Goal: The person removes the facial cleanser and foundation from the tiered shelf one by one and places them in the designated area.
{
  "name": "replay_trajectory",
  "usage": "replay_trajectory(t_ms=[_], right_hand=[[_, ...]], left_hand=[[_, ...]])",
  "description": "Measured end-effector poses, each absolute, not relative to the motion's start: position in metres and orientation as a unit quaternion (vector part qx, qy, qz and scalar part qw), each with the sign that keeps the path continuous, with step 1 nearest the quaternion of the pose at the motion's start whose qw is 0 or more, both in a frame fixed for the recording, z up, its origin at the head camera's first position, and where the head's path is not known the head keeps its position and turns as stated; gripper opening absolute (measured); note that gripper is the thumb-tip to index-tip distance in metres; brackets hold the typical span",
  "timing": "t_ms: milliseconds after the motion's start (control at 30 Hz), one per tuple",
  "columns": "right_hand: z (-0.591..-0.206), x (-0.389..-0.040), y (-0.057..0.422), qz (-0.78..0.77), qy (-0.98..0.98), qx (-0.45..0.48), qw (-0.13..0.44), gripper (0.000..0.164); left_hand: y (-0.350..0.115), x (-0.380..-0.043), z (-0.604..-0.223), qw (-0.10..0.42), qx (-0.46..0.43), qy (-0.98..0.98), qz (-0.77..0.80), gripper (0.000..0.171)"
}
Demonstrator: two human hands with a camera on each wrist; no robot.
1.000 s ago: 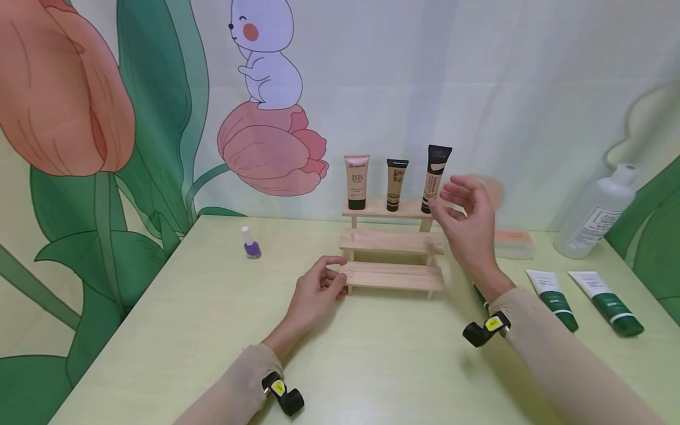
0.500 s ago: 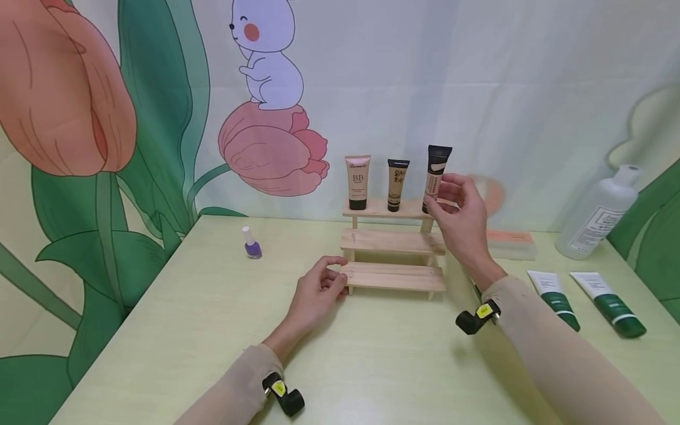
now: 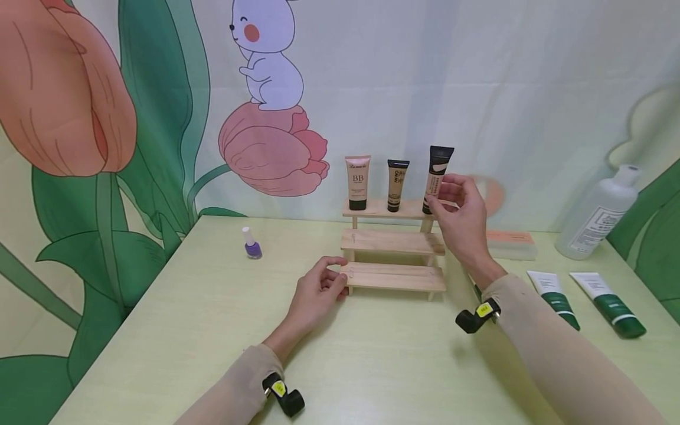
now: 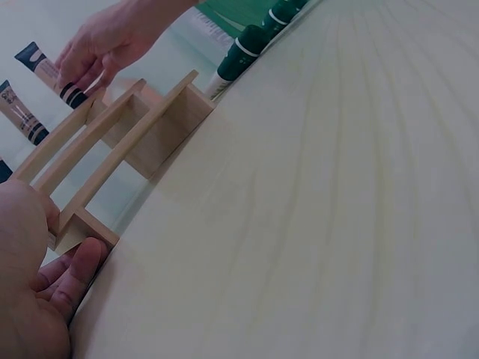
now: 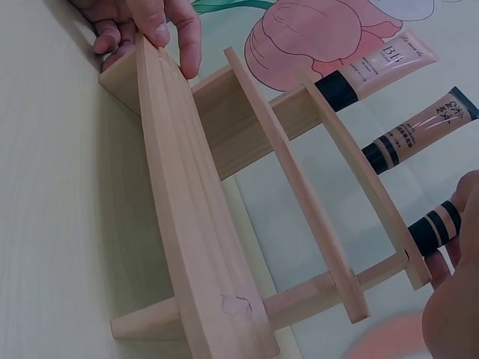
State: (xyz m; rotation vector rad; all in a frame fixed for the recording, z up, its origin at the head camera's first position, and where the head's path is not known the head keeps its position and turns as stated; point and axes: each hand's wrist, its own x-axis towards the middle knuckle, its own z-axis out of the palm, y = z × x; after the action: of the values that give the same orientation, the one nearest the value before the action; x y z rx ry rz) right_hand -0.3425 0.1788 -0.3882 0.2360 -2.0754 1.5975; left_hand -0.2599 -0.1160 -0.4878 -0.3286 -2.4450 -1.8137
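Observation:
A three-step wooden display stand [image 3: 392, 241] stands on the table. My left hand [image 3: 313, 296] grips the left end of its lowest step, thumb in front and fingertips over the edge; the left wrist view shows fingers bent round the end support. At the top step's right end, my right hand [image 3: 465, 219] pinches a black-topped cosmetic tube [image 3: 438, 170] near its cap. That tube stands cap down, leaning slightly, and its lower part is partly behind the thumb. Beside it on the top step stand a small tan tube [image 3: 396, 184] and a pink BB cream tube [image 3: 358, 182].
A purple nail polish bottle [image 3: 252, 248] stands on the left of the table [image 3: 175, 330]. To the right lie green-and-white tubes [image 3: 611, 307], one partly under my right forearm. Behind them are a flat box [image 3: 512, 245] and a white bottle [image 3: 600, 215]. A printed cloth hangs behind.
My right hand has moved slightly left and closed its thumb and fingers on the black-topped tube, which has shifted a little right. My left hand stays on the stand.

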Motion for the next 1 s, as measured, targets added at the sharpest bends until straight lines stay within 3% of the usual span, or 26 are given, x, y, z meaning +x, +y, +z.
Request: replay_trajectory(t_ms=[1000], right_hand=[[-0.381, -0.324, 0.196, 0.599, -0.737, 0.085, 0.301, 0.043]], left_hand=[[-0.117, -0.259, -0.486, 0.039, -0.111, -0.800, -0.588, 0.030]])
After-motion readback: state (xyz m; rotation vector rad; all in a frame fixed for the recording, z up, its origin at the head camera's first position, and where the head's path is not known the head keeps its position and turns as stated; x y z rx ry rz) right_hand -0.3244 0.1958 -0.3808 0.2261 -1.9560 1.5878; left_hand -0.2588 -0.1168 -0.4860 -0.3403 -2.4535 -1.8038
